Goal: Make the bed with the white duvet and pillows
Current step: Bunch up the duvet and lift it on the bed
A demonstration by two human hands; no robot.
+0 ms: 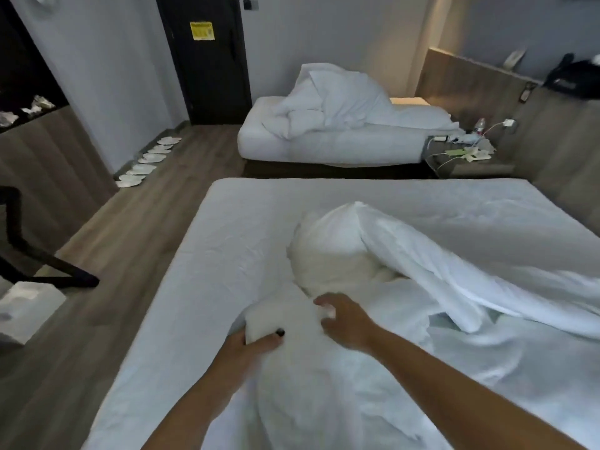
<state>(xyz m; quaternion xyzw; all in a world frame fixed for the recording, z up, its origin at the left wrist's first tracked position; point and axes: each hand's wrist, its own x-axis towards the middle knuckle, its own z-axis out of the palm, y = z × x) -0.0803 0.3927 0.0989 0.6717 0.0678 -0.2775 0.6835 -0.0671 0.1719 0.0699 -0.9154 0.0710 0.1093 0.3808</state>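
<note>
White duvet (406, 319) lies bunched on the bed (227, 241), trailing from both hands toward the far right. Left hand (250, 347) grips its near corner; right hand (344, 319), just beside, pinches a fold. No pillows can be made out.

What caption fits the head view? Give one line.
Both hands, left hand and right hand, grip the bunched white duvet on the near bed.
</note>
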